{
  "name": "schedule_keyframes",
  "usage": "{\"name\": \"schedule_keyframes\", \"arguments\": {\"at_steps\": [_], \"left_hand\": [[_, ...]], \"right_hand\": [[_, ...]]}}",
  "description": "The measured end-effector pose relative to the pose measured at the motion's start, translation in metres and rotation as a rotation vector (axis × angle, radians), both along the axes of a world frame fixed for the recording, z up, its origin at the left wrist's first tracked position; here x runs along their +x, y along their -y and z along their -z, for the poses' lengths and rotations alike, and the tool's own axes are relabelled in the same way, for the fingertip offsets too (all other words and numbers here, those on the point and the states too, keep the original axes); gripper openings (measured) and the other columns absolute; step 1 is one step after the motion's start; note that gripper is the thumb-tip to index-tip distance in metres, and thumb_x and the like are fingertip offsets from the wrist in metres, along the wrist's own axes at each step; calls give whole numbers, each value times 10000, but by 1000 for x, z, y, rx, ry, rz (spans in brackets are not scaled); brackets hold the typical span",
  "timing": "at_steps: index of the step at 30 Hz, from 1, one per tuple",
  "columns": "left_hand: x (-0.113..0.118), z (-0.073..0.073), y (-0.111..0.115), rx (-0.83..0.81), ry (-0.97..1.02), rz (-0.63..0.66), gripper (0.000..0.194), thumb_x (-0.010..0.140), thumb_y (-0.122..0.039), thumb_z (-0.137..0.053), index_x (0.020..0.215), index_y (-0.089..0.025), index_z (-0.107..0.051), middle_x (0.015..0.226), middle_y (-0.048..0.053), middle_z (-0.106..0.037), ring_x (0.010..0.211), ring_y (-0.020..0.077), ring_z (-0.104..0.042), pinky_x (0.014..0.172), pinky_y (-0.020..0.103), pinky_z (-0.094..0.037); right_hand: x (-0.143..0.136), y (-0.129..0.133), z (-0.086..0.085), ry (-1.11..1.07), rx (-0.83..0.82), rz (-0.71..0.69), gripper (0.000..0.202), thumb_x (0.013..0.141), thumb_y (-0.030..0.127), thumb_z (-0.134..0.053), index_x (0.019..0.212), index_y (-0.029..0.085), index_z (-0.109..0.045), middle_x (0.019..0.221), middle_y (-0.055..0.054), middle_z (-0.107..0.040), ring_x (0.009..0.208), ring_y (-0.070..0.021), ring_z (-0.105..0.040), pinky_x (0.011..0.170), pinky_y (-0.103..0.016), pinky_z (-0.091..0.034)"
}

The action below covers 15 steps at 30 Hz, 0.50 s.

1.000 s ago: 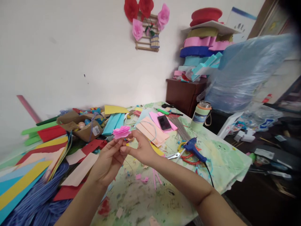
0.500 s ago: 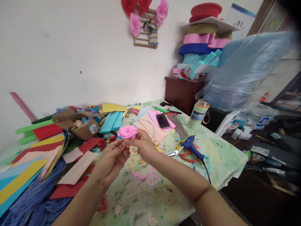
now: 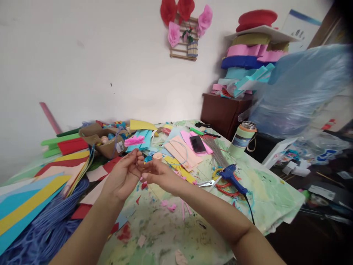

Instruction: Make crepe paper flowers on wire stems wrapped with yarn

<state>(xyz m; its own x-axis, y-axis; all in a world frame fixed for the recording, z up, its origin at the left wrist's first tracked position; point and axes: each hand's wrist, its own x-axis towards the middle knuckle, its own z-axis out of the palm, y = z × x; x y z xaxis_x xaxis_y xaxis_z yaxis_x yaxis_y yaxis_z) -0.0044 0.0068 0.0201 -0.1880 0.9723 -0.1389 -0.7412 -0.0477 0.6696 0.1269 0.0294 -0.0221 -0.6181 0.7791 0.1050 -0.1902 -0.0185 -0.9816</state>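
A pink paper flower (image 3: 134,140), tilted so its petals show edge-on, stands just above the fingertips of my left hand (image 3: 122,175). Those fingers are closed in a pinch beneath the bloom; the stem itself is hard to make out. My right hand (image 3: 162,177) is close beside the left one, its fingers loosely curved and the thumb apart from them, with nothing visible between them. Pink paper scraps (image 3: 171,208) lie on the table below the hands.
Scissors (image 3: 207,183) and a blue glue gun (image 3: 233,179) lie right of my hands. Further back are a phone (image 3: 198,144), peach paper (image 3: 183,152) and a bottle (image 3: 242,139). Blue cord (image 3: 52,221), coloured paper strips (image 3: 35,197) and a cardboard box (image 3: 95,137) crowd the left.
My right hand has come off the flower and dropped lower beside my left hand. The flower has tipped from face-up to edge-on and shifted left and up. The view has turned slightly left.
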Motion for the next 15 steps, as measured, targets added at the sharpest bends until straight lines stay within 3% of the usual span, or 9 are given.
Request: {"name": "schedule_keyframes", "arguments": {"at_steps": [4,7,15], "left_hand": [[-7,-2,-4,4,26,-38,237,913,-21,-411,811,-94,-613,688,9,-617,580,63,-618,528,125,-526],[-8,-3,-5,24,15,-51,232,913,-23,-411,800,-100,-599,680,3,-614,571,70,-615,515,140,-528],[-5,-3,-2,42,50,-18,217,927,-52,-420,796,-102,-587,685,5,-594,579,60,-596,545,137,-534]], "right_hand": [[-6,3,4,50,-8,-85,56,831,217,-574,816,170,-547,606,43,-583,514,-78,-548,563,-217,-466],[-8,7,3,69,35,-45,107,837,180,-530,733,164,-545,515,62,-533,438,-55,-466,469,-174,-389],[-11,10,6,149,144,28,116,826,202,-573,725,178,-521,520,64,-513,452,-71,-445,462,-185,-333]]}}
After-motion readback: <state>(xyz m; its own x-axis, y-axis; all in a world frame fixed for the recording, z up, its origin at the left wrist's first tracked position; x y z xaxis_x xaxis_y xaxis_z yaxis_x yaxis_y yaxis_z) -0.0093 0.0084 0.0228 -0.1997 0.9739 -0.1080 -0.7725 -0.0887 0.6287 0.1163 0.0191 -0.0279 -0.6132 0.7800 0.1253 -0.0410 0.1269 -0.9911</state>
